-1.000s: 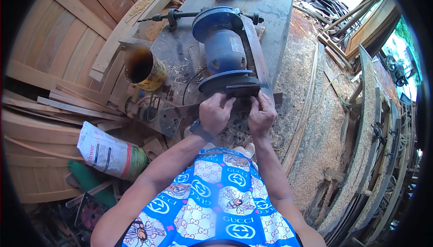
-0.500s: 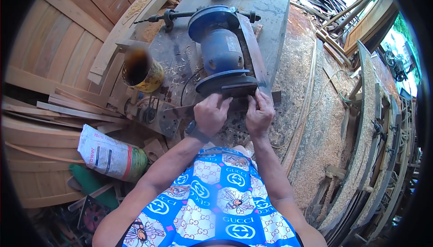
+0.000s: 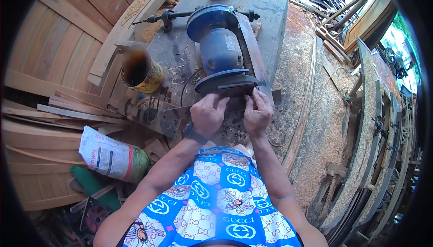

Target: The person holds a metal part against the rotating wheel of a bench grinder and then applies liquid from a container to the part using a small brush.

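Note:
A blue bench grinder [image 3: 219,48] stands on a dark metal workbench [image 3: 270,12]. Its near wheel sits under a black guard [image 3: 230,82]. My left hand [image 3: 206,115] and my right hand [image 3: 258,112] are side by side just below that guard. Both grip a long flat metal blade [image 3: 180,110] held against the wheel. The blade runs left from my hands, and its middle is hidden under my fingers. A dark watch is on my left wrist.
A rusty yellow can [image 3: 140,70] stands left of the grinder. A drill chuck on a shaft [image 3: 155,18] sticks out left. A white sack [image 3: 110,157] lies at lower left among wooden planks [image 3: 58,48]. Sawdust [image 3: 311,89] covers the ground to the right, beside curved timber pieces [image 3: 374,125].
My view has shifted slightly. Both hands stay on the blade at the wheel, and the right hand has edged a little up toward the guard.

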### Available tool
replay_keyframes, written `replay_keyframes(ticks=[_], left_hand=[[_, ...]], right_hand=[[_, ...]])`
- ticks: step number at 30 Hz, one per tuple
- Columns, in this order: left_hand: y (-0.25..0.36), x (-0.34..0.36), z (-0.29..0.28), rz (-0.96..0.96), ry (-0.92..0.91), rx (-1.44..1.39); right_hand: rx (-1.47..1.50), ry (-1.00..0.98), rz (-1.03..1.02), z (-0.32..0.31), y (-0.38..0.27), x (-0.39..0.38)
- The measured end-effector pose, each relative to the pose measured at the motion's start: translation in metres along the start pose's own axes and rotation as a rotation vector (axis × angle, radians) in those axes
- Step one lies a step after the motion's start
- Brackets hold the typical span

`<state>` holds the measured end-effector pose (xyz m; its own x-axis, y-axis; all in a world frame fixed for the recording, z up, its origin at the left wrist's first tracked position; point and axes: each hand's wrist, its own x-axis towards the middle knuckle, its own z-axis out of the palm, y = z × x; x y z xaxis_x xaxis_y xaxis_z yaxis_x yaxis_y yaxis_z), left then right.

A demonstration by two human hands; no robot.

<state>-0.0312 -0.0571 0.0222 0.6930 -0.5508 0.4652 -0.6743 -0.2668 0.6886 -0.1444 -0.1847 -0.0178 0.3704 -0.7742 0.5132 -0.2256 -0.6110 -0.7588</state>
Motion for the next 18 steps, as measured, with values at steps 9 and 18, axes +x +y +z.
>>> replay_keyframes(ticks=[9, 18], left_hand=[[-0.011, -0.005, -0.01, -0.015, 0.025, 0.02], [-0.018, -0.008, -0.02, -0.07, 0.007, 0.001]], right_hand=[[-0.046, -0.01, -0.075, 0.006, -0.009, -0.005], [-0.088, -0.037, -0.133, 0.011, -0.018, -0.008]])
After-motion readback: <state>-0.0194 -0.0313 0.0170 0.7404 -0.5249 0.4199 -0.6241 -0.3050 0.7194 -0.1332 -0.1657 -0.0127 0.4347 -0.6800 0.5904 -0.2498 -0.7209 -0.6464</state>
